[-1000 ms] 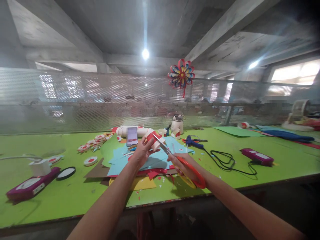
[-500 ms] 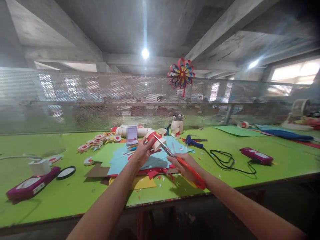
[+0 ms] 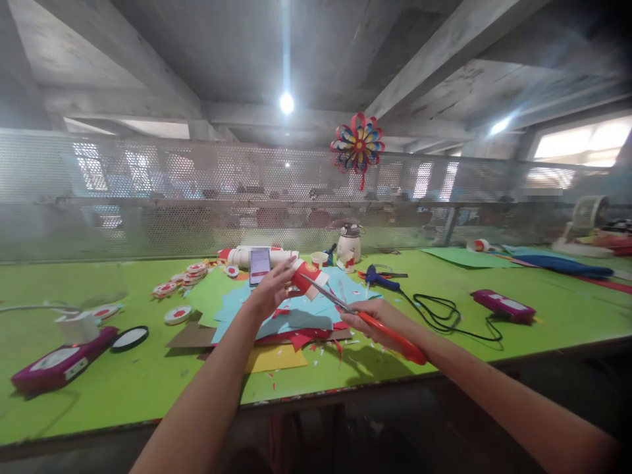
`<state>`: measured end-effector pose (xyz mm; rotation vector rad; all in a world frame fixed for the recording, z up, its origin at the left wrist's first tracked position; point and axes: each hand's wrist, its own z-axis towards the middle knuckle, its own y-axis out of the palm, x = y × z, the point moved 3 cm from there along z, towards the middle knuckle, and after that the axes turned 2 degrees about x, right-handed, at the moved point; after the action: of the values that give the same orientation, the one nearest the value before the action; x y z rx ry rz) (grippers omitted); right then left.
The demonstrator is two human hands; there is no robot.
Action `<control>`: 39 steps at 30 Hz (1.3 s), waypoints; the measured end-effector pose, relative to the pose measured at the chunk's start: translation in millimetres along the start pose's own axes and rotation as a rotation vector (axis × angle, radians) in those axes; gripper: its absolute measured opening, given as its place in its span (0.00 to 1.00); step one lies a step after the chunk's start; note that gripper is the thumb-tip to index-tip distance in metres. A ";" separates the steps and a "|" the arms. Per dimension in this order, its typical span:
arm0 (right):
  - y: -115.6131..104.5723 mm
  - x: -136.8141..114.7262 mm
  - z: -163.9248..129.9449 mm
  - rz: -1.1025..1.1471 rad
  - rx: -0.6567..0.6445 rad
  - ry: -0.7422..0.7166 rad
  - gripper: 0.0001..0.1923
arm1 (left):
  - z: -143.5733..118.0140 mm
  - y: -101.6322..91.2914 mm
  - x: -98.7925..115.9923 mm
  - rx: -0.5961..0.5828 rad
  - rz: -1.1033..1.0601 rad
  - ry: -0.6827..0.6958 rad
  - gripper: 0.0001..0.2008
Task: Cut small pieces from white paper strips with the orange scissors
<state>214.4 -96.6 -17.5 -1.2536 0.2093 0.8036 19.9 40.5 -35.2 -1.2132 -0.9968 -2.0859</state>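
Cup [image 3: 307, 278], pinched by the left grip [image 3: 271, 288], needs steadying against scissors [image 3: 334, 297] (right grip [image 3: 369, 312] clasps them) behind the bench's front edge [image 3: 306, 393].

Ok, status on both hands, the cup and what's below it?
Left hand holding red-and-white paper cup. Right hand gripping orange-handled scissors, blades at the cup. Light-blue paper sheets below.

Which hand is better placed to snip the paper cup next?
Probably the right hand: it grips the scissors, which reach the paper cup that the left hand holds.
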 end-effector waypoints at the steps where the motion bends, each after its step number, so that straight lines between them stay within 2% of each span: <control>1: -4.4 -0.2 -2.5 0.004 -0.035 0.002 0.21 | -2.2 1.0 2.5 -0.034 0.022 -0.008 0.23; 5: -20.3 1.4 -12.4 0.021 -0.160 0.021 0.22 | -9.0 8.0 4.6 -0.156 0.135 -0.037 0.23; 11: -34.3 5.8 -20.9 0.002 -0.252 0.040 0.17 | -10.3 14.2 -0.6 -0.174 0.235 -0.022 0.23; 14: -40.8 8.0 -24.3 -0.014 -0.242 0.040 0.16 | -9.4 12.7 1.6 -0.141 0.269 0.021 0.25; 19: -48.4 19.7 -34.3 -0.078 -0.116 0.075 0.16 | -6.1 8.2 5.5 -0.043 0.313 0.116 0.23; 22: -41.8 24.7 -42.1 -0.132 -0.028 0.099 0.17 | -3.8 7.8 5.5 0.008 0.330 0.151 0.23; 26: -22.0 17.3 -45.0 -0.203 0.020 0.094 0.20 | -1.1 9.1 2.8 0.050 0.364 0.177 0.25; 34: 3.8 3.9 -24.1 -0.482 0.168 0.145 0.22 | 3.9 8.2 -9.3 0.139 0.504 0.239 0.23; 39: 12.0 2.0 -19.5 -0.636 0.194 0.134 0.23 | 7.5 2.1 -11.2 0.216 0.586 0.278 0.22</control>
<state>213.6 -112.3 -34.2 -1.0972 -0.0109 0.1469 30.3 46.1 -42.0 -0.9297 -0.6209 -1.5824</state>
